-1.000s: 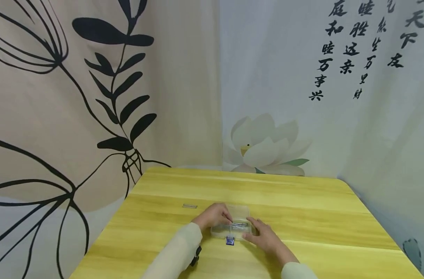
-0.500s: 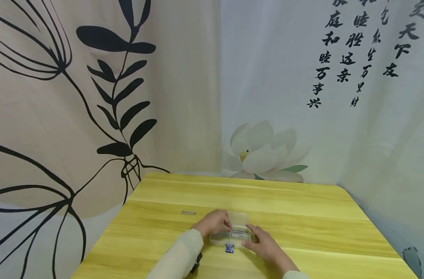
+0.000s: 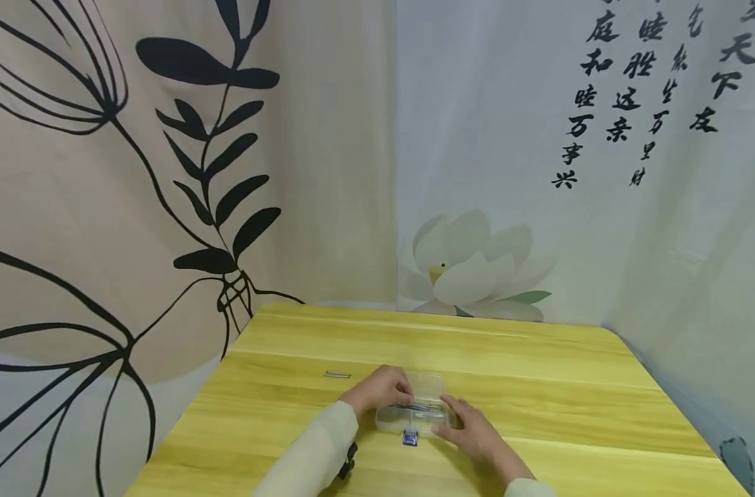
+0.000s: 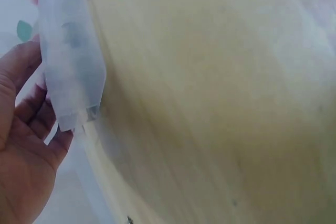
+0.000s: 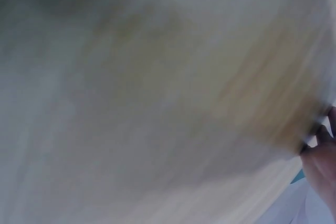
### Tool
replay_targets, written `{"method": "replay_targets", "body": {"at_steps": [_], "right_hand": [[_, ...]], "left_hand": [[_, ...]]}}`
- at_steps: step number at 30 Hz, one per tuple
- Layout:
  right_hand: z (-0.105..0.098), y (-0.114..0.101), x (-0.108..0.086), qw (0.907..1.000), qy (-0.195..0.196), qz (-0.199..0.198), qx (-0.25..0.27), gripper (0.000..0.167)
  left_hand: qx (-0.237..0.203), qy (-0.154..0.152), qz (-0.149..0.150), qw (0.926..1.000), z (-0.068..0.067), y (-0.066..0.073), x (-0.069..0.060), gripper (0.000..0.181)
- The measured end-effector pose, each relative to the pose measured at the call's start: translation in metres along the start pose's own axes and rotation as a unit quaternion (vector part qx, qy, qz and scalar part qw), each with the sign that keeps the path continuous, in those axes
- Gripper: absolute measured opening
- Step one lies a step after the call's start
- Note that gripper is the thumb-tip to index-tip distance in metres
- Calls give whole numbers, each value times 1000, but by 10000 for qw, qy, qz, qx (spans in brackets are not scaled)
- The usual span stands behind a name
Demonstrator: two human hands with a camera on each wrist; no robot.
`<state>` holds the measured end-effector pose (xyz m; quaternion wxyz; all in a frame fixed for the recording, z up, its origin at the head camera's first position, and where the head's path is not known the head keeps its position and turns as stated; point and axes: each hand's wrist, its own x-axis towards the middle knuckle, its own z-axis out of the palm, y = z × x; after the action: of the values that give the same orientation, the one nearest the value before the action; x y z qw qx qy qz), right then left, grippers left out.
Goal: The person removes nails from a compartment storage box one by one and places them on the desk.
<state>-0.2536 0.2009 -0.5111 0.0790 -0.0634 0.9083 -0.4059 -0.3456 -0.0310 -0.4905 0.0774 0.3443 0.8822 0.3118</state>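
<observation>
A clear plastic box [image 3: 393, 419] with compartments stands on the table, its lid raised at the back and a blue clasp [image 3: 410, 437] at the front. Several thin metal nail-like pieces [image 3: 424, 407] lie across its right compartment. Over the box, my left hand [image 3: 380, 388] pinches a thin metal piece between thumb and fingers; its tips partly hide the piece. My right hand [image 3: 473, 426] grips the box's right side, thumb at the front and fingers behind. The left wrist view has the box's frosted wall [image 4: 73, 66] beside the left hand [image 4: 26, 140].
Two thin metal pieces [image 3: 337, 374] lie on the wood-grain table [image 3: 539, 386], left of the box. A patterned curtain [image 3: 328, 172] hangs behind the table. The right wrist view is blurred, with the right hand [image 5: 321, 163] at its edge.
My left fingers have shifted slightly at the compartment, and a metal piece now sticks out under them toward the left. The right hand stays on the box. The head view has tilted slightly.
</observation>
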Motion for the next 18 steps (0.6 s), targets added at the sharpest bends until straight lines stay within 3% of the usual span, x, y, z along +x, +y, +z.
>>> {"method": "replay_targets", "body": {"at_steps": [13, 18], "right_hand": [[2, 2, 0, 9998, 17, 4, 190, 72], [2, 2, -2, 9994, -10, 33, 330, 73]], "left_hand": [[-1069, 342, -294, 9932, -20, -3, -2, 13], [-1249, 447, -445, 9902, -26, -10, -7, 15]]}}
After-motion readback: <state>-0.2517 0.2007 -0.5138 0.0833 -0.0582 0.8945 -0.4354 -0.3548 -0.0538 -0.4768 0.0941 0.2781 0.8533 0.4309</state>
